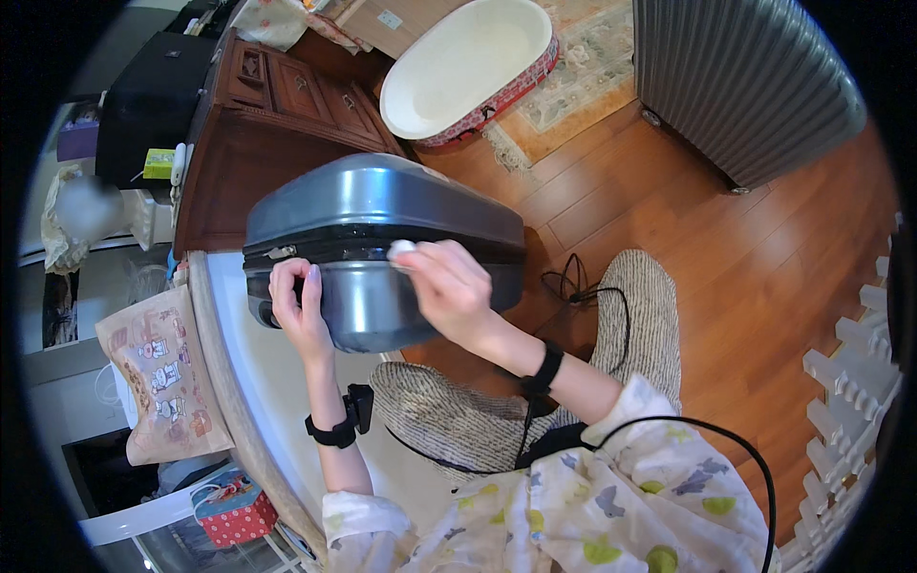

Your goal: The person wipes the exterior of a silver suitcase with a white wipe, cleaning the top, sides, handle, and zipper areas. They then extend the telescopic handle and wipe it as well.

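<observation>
A hard-shell suitcase (380, 294) with a glossy blue-grey surface and a dark zip seam stands before me. My right hand (451, 283) pinches a small white wad (402, 252), its material unclear, against the seam near the suitcase's middle. My left hand (297, 301) rests at the left part of the edge, just below a metal zip pull (281, 252); its thumb and fingers are apart, with nothing seen between them. Black bands circle both wrists.
An oval white tub (469, 68) lies behind on the wooden floor by a fringed rug (573, 93). A larger ribbed grey suitcase (745, 86) stands at upper right. A wooden cabinet (251, 157) is at left. A black cable (573, 286) lies by my legs.
</observation>
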A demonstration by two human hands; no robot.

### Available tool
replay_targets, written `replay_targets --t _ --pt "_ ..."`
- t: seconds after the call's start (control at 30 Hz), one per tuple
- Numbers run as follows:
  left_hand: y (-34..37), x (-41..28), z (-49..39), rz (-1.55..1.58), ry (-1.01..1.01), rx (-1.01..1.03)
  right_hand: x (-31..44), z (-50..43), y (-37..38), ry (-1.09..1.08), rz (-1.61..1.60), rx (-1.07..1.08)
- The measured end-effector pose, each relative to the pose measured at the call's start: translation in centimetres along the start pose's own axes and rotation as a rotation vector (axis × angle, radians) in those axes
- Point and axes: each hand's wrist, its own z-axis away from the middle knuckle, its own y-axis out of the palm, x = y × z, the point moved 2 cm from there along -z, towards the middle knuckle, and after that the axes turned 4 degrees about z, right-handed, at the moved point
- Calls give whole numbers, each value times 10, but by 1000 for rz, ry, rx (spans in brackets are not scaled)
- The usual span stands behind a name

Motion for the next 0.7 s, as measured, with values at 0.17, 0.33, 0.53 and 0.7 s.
replay_targets --t 0.17,0.33,0.53,0.7 --pt "0 0 -4 7 -16 8 -31 31 -9 33 92 -12" --pt "3 -1 -5 17 -37 8 -72 62 -50 550 222 298" --pt "3 -1 3 68 -17 -34 18 11 10 161 -120 271" --pt "3 -1 1 27 29 -46 6 25 -6 255 -31 24"
